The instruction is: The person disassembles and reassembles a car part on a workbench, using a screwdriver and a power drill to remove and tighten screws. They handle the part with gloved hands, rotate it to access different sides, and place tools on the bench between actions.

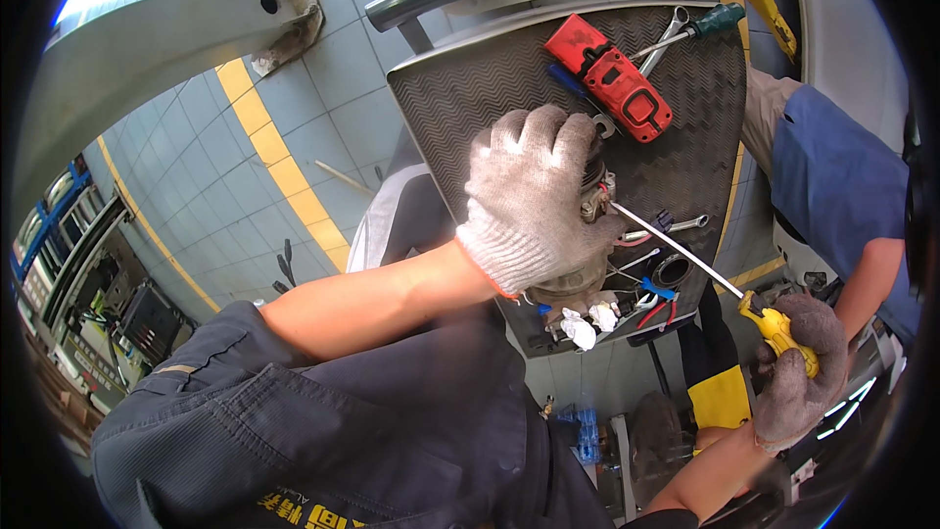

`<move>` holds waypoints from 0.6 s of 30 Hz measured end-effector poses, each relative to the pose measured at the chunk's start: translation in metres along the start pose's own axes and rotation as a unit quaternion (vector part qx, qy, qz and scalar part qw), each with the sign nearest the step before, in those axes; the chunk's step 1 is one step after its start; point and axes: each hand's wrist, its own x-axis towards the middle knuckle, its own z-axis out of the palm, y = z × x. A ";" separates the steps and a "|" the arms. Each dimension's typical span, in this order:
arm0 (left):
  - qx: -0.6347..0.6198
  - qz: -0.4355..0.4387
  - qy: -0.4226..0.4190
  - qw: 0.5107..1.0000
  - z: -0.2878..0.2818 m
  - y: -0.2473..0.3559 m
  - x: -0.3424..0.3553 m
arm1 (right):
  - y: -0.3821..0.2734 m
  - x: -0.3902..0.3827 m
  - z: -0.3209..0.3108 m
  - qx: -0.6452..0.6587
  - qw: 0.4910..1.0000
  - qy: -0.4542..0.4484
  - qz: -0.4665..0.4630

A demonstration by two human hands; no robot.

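Left hand point(534, 198) covers a grimy, seemingly metal part point(578, 279), wires trailing.

Left hand point(529, 198), in a white knit glove, is lying closed over a round metal part point(578, 279) on a dark ribbed bench point(470, 88). Right hand point(798, 372), in a grey glove, is holding a yellow-handled screwdriver point(778, 331) in a closed grip, its long shaft reaching to the metal part just beside the left hand. A red power tool point(609, 78), a green-handled screwdriver point(710, 22) and a wrench point(676, 227) are lying on the bench; loose coloured wires point(651, 302) are sitting below the part. Another person's blue sleeve point(832, 176) is showing at right.
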 end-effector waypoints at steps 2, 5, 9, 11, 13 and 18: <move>-0.001 0.000 0.003 1.000 0.001 0.000 0.000 | -0.001 0.002 0.000 -0.002 1.000 -0.003 -0.006; 0.000 -0.001 0.003 1.000 0.001 0.000 0.000 | -0.005 0.006 0.004 -0.004 1.000 0.006 -0.013; -0.003 0.000 0.003 1.000 0.001 -0.001 0.000 | -0.012 0.009 0.007 -0.006 1.000 0.017 0.016; -0.004 0.002 0.006 1.000 0.001 -0.001 0.000 | -0.014 0.012 0.008 -0.014 1.000 0.012 0.005; -0.004 0.001 0.006 1.000 0.001 -0.001 0.000 | -0.015 0.014 0.009 -0.018 1.000 0.007 -0.010; -0.002 -0.005 0.004 1.000 0.002 -0.001 0.000 | -0.022 0.013 0.012 -0.040 0.999 0.017 -0.024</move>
